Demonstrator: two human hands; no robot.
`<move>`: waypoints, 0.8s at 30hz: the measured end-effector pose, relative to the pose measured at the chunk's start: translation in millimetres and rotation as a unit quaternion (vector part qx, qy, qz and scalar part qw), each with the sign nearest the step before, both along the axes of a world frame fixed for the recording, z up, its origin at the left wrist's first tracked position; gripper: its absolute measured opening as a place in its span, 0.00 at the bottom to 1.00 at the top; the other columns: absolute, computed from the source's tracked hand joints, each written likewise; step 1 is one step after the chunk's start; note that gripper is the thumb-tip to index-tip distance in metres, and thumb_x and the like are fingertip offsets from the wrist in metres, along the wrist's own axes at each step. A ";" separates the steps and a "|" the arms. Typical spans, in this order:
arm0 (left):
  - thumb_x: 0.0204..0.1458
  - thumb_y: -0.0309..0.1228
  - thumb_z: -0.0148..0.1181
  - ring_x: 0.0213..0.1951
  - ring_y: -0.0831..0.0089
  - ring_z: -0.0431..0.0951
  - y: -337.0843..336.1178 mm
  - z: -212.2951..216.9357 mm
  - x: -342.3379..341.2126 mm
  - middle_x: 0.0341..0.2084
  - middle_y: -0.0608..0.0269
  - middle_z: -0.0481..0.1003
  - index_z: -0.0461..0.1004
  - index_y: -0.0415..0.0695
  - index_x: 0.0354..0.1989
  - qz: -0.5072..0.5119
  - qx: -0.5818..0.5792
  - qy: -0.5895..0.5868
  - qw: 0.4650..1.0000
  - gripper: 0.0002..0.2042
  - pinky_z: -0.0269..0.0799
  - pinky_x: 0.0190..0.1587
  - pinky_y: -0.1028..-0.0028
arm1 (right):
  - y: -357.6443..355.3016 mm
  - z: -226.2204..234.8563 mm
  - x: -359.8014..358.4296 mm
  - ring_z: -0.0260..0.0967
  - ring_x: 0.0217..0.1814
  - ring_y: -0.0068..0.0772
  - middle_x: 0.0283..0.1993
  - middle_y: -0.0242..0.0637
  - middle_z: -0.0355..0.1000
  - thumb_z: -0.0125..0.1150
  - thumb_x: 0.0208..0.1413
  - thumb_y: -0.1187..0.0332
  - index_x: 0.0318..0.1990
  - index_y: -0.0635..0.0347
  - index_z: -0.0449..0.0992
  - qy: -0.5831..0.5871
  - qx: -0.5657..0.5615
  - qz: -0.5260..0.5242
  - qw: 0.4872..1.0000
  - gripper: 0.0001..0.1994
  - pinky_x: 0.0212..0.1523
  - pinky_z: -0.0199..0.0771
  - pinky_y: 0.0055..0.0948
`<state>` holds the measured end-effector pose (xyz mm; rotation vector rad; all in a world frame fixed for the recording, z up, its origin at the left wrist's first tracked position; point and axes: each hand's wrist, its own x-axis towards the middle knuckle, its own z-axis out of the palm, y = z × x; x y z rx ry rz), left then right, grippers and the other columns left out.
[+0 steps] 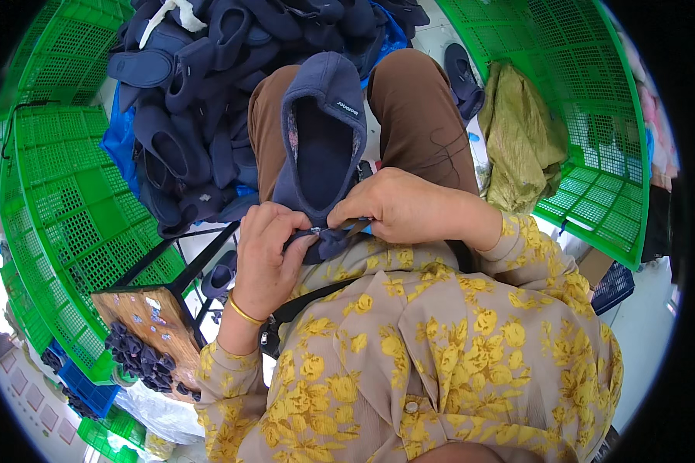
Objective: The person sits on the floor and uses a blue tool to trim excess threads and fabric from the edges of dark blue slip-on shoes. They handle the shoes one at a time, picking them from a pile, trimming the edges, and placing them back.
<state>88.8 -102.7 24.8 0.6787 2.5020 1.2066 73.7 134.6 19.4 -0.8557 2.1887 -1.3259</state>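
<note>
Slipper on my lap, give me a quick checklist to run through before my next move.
1. Slipper opening up, toe pointing away from you: ok.
2. Left hand pinching the dark fabric by the heel end: ok.
3. Right hand grip: cannot tell; its fingers are at the heel end, but what they pinch is unclear.
4. Small pale thing by the left fingertips identified: cannot tell, too small.
5. Lap free of stray thread: not ok; dark thread lies on the right knee.
6. Slipper pile off your lap: ok, it sits ahead and to the left.
</note>
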 end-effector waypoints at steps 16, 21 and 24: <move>0.40 0.20 0.64 0.31 0.65 0.66 4.4 -1.0 -7.1 0.26 0.62 0.67 0.72 0.42 0.29 -0.028 0.018 0.022 0.999 0.08 0.61 0.35 0.71 | -4.4 -11.9 12.2 0.74 0.37 0.50 0.33 0.46 0.75 0.53 0.42 0.83 0.43 0.57 0.75 -0.056 -0.022 -0.027 0.998 0.18 0.38 0.73 0.38; 0.40 0.20 0.64 0.31 0.66 0.66 4.8 -1.7 -8.7 0.26 0.62 0.67 0.73 0.42 0.30 -0.036 0.015 0.019 0.999 0.08 0.62 0.35 0.71 | -6.4 -17.8 16.1 0.74 0.40 0.49 0.36 0.44 0.74 0.50 0.38 0.86 0.43 0.59 0.73 -0.066 -0.029 -0.031 0.997 0.21 0.40 0.73 0.36; 0.40 0.20 0.64 0.31 0.67 0.66 4.6 -4.0 -5.6 0.26 0.62 0.68 0.73 0.41 0.30 -0.015 0.030 -0.003 0.999 0.09 0.63 0.36 0.72 | -7.3 -19.2 18.7 0.73 0.37 0.52 0.32 0.47 0.74 0.52 0.45 0.82 0.42 0.57 0.72 -0.034 -0.016 -0.051 0.998 0.15 0.37 0.71 0.42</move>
